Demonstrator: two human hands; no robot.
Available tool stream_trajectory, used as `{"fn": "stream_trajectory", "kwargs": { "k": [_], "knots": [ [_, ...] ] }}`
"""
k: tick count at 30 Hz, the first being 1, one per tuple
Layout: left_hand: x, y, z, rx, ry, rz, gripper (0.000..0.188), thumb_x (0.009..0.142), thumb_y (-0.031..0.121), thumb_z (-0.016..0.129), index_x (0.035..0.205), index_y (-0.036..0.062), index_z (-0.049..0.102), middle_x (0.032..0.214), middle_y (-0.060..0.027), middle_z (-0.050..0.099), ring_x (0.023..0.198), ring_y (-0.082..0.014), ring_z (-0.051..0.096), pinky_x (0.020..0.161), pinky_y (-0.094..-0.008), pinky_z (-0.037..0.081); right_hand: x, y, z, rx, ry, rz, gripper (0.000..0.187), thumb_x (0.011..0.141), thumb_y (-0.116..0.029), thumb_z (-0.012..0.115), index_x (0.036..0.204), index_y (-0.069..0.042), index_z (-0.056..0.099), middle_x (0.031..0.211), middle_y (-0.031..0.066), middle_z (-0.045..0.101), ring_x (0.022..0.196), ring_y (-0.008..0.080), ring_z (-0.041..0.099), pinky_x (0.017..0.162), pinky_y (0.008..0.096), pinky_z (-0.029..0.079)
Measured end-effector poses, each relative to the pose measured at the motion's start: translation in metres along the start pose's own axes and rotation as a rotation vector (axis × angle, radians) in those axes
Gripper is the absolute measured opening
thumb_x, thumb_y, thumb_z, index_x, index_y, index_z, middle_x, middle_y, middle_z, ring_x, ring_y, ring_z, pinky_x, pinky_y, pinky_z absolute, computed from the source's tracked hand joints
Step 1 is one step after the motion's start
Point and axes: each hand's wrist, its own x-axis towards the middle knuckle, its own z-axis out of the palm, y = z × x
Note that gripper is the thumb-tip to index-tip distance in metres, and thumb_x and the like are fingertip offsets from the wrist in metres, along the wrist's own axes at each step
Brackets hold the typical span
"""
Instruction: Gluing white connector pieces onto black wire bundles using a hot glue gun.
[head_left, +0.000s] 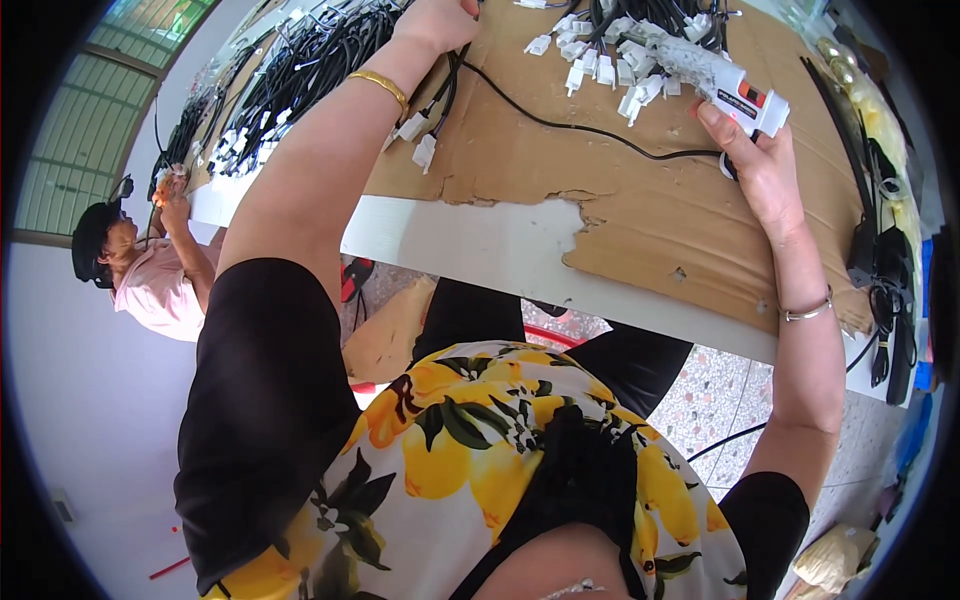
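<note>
My left hand (438,25) reaches far forward over the table to the picture's top edge, which cuts off part of it. Its visible fingers are curled, and what they hold is hidden. Black cables with white connectors (424,152) lie beside that wrist. In my right hand (765,165) is a white cylindrical tool (745,103) with a label and a cloudy, crumpled-looking front end, pointing left. A black cord (580,127) runs from beside my left wrist to a round dark part at my right hand. Under the tool's front end lies a bunch of white connectors (603,68) on black cables.
Torn brown cardboard (680,220) covers much of the white table (470,235). A large heap of black cables (310,75) fills the far left. Black adapters and cords (882,265) line the right edge. Another person (160,270) handles something at left.
</note>
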Motion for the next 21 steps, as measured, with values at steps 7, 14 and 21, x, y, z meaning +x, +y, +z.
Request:
{"fn": "stream_trajectory", "kwargs": {
  "k": [7, 14, 21],
  "knots": [
    [-0.013, 0.013, -0.001, 0.068, 0.06, -0.138, 0.026, 0.076, 0.03, 0.05, 0.078, 0.0062, 0.06, 0.079, -0.0182, 0.061, 0.08, -0.0327, 0.059, 0.072, -0.0396, 0.047, 0.0, 0.001, 0.002, 0.049, 0.014, -0.022, 0.028, 0.079, -0.022, 0.062, 0.098, -0.002, 0.058, 0.09, 0.0042, 0.062, 0.086, 0.0097, 0.054, 0.082, 0.025, 0.04],
    [-0.018, 0.005, -0.008, 0.136, 0.086, -0.128, 0.019, 0.074, 0.024, 0.05, 0.077, 0.0089, 0.061, 0.077, -0.0169, 0.061, 0.078, -0.0313, 0.059, 0.069, -0.0389, 0.047, 0.0, -0.001, 0.004, 0.03, 0.016, -0.009, 0.031, 0.079, -0.024, 0.061, 0.1, -0.002, 0.057, 0.088, 0.0045, 0.062, 0.084, 0.0089, 0.054, 0.079, 0.0235, 0.041],
    [-0.014, 0.0, 0.01, 0.235, 0.023, -0.107, 0.021, 0.071, 0.025, 0.052, 0.085, 0.0137, 0.061, 0.083, -0.0109, 0.063, 0.081, -0.0287, 0.059, 0.073, -0.037, 0.048, 0.002, -0.003, 0.001, 0.033, 0.034, -0.013, 0.027, 0.079, -0.024, 0.062, 0.096, -0.002, 0.059, 0.087, 0.001, 0.061, 0.079, 0.0073, 0.053, 0.072, 0.0214, 0.041]
  ]
}}
